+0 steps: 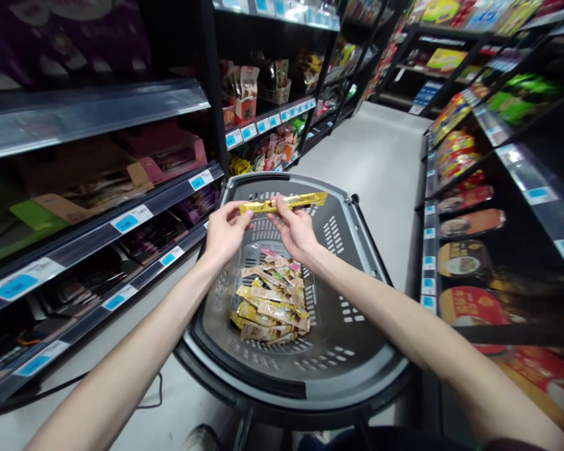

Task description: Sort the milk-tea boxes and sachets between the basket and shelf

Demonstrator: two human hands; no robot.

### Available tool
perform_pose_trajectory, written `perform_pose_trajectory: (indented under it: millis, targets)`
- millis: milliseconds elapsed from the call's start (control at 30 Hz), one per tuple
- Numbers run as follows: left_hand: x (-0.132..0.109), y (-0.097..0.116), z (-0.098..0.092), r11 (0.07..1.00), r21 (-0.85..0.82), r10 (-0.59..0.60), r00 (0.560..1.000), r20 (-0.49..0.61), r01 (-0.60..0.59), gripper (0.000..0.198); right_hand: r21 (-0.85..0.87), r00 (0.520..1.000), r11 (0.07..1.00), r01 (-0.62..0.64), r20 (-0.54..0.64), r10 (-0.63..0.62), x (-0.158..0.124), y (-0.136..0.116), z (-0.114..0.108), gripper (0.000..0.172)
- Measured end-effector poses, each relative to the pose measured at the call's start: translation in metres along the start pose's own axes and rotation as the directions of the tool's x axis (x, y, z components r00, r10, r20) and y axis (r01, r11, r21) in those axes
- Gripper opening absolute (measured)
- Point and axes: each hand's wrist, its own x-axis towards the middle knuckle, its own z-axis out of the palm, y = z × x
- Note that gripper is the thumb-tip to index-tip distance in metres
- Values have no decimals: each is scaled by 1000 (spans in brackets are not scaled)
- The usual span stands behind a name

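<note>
Between both hands I hold a long, narrow yellow snack packet (310,200), stretched sideways above the far half of a grey shopping basket (357,263). My left hand (226,228) pinches its left end between thumb and fingers. Around its middle, the thumb and fingers of my right hand (297,230) are closed. Below them, a loose pile of slim snack packets (272,300), yellow, beige and a few pink, lies on the basket's slotted floor. The print on the held packet is too small to read.
Store shelves (94,113) with blue-and-white price tags line the left side. More shelves (521,156) stand close on the right, holding red and green packages. A pale aisle floor (371,156) runs ahead to a far shelf. A black cable (155,394) lies at lower left.
</note>
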Motion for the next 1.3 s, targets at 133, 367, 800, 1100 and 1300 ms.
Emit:
perform_pose_trajectory:
  millis: [133, 367, 800, 1100, 1300]
  targets:
    - [0, 2, 1, 998, -60, -2, 999, -47, -1, 33, 16, 1000, 1000, -18, 12, 18, -2, 1, 2, 43]
    - [0, 5, 2, 998, -68, -10, 997, -75, 5, 28, -20, 999, 1000, -24, 33, 24, -4, 2, 1, 49]
    - [2, 4, 3, 992, -124, -53, 991, -126, 37, 19, -50, 999, 999, 11, 36, -9, -7, 2, 3, 46]
    - [3, 1, 0, 997, -53, 45, 979, -199, -57, 15, -94, 998, 994, -62, 3, 63, -2, 1, 1, 46]
    - [2, 6, 4, 972, -206, -135, 985, -110, 110, 17, 54, 996, 995, -90, 4, 90, 1, 2, 0, 31]
